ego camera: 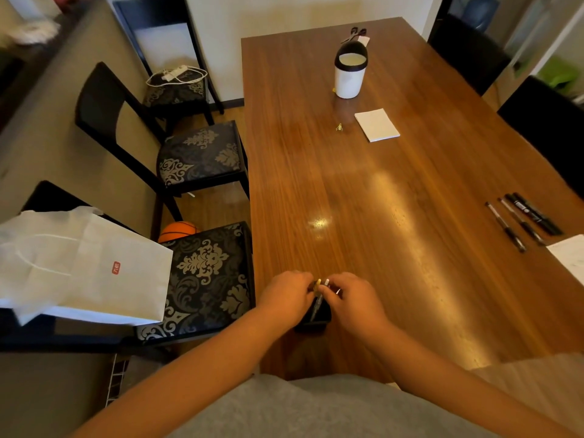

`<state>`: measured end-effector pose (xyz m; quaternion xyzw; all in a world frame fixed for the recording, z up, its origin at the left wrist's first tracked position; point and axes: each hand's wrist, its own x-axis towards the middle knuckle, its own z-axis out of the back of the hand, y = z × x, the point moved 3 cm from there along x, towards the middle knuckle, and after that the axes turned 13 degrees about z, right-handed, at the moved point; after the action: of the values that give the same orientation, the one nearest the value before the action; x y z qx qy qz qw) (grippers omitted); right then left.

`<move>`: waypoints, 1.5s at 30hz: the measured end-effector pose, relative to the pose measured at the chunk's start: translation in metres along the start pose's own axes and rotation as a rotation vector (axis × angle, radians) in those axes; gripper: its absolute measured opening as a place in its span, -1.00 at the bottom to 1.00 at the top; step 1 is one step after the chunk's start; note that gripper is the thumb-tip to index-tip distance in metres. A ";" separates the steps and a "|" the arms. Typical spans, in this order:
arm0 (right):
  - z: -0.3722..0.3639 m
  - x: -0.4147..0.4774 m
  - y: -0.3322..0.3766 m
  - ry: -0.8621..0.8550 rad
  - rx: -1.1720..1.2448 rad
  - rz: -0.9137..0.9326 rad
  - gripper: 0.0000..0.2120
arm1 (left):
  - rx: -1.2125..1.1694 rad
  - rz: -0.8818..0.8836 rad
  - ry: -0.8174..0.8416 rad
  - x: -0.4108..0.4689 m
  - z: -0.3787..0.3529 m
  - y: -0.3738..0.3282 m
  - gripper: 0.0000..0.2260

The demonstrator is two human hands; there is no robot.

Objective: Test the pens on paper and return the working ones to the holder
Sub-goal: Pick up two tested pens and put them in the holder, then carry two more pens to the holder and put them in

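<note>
A small black pen holder (pixel 316 320) stands near the table's front edge, mostly hidden by my hands. Pens (pixel 319 295) stick up out of it, their yellow and white ends showing between my fingers. My left hand (pixel 286 295) and my right hand (pixel 350 297) both curl around the tops of these pens from either side. Several black pens and markers (pixel 524 221) lie side by side at the table's right edge. Beside them a sheet of paper (pixel 568 257) is partly cut off by the frame.
A white notepad (pixel 376 124) and a white bin with a black rim (pixel 350 72) stand farther back on the wooden table (pixel 363 200), scissors (pixel 357 32) behind them. Patterned chairs line the left side; a white bag (pixel 82 267) lies on the nearest one.
</note>
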<state>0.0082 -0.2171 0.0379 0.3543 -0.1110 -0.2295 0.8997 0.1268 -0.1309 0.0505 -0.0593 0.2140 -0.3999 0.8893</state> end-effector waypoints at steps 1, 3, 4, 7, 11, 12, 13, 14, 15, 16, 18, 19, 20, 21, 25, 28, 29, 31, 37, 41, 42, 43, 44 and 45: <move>0.000 0.000 0.001 -0.004 -0.001 0.008 -0.86 | -0.003 -0.004 0.001 0.000 0.000 0.000 -0.92; -0.002 0.000 0.001 -0.008 0.003 0.012 -0.86 | -0.003 -0.013 0.002 0.000 0.001 0.001 -0.92; -0.002 0.000 0.001 -0.009 0.007 0.004 -0.86 | -0.004 -0.016 0.004 0.000 0.001 0.002 -0.92; -0.003 0.000 0.000 -0.024 0.019 -0.022 -0.92 | 0.000 -0.032 0.003 0.000 0.002 0.002 -0.90; -0.004 -0.001 -0.001 -0.025 -0.004 -0.025 -0.89 | -0.003 -0.036 -0.006 -0.002 0.004 0.004 -0.88; -0.005 -0.001 -0.001 -0.027 -0.004 -0.027 -0.88 | -0.006 -0.039 -0.010 -0.003 0.005 0.005 -0.88; -0.004 -0.002 -0.001 -0.028 0.001 -0.031 -0.88 | -0.009 -0.044 -0.014 -0.003 0.006 0.005 -0.87; -0.004 -0.003 -0.001 -0.027 0.005 -0.038 -0.87 | -0.015 -0.048 -0.016 -0.004 0.007 0.006 -0.87; -0.004 -0.004 -0.001 -0.029 0.008 -0.045 -0.86 | -0.028 -0.051 -0.019 -0.005 0.009 0.008 -0.86; -0.003 -0.006 0.000 -0.039 0.016 -0.055 -0.85 | -0.053 -0.055 -0.022 -0.007 0.011 0.010 -0.85; 0.000 -0.013 0.001 -0.078 0.050 -0.085 -0.83 | -0.157 -0.055 -0.034 -0.014 0.012 0.019 -0.85; 0.002 -0.019 0.000 -0.100 0.074 -0.112 -0.82 | -0.230 -0.045 -0.038 -0.019 0.012 0.027 -0.86; 0.003 -0.027 -0.002 -0.119 0.098 -0.152 -0.81 | -0.299 -0.027 -0.039 -0.026 0.011 0.036 -0.87; 0.003 -0.038 -0.004 -0.135 0.119 -0.200 -0.80 | -0.355 -0.005 -0.035 -0.035 0.008 0.048 -0.88; -0.012 -0.100 -0.007 -0.236 0.213 -0.405 -0.79 | -0.447 0.130 0.039 -0.075 -0.024 0.115 -0.88; -0.044 -0.156 0.001 -0.309 0.324 -0.577 -0.76 | -0.388 0.257 0.245 -0.103 -0.068 0.170 -0.86; -0.058 -0.174 0.005 -0.302 0.359 -0.641 -0.75 | -0.363 0.284 0.336 -0.114 -0.084 0.185 -0.86; -0.090 -0.211 0.010 -0.277 0.421 -0.753 -0.75 | -0.273 0.296 0.502 -0.136 -0.115 0.212 -0.86; -0.146 -0.334 0.027 -0.288 0.463 -0.998 -0.70 | -0.021 0.219 0.733 -0.193 -0.171 0.252 -0.84; -0.156 -0.423 0.028 -0.345 0.481 -1.180 -0.66 | 0.086 0.152 0.768 -0.210 -0.191 0.231 -0.86; -0.158 -0.446 0.027 -0.356 0.489 -1.224 -0.67 | 0.112 0.133 0.775 -0.213 -0.197 0.220 -0.87; -0.160 -0.469 0.026 -0.376 0.505 -1.267 -0.68 | 0.131 0.117 0.778 -0.217 -0.202 0.207 -0.87; -0.161 -0.492 0.025 -0.401 0.529 -1.309 -0.68 | 0.141 0.105 0.780 -0.220 -0.208 0.192 -0.88; -0.163 -0.515 0.025 -0.426 0.556 -1.348 -0.67 | 0.142 0.094 0.783 -0.223 -0.214 0.175 -0.87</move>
<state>-0.3726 0.1474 -0.0818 0.5071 -0.0954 -0.7565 0.4017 0.0242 0.1654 -0.1168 0.1691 0.5111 -0.3649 0.7596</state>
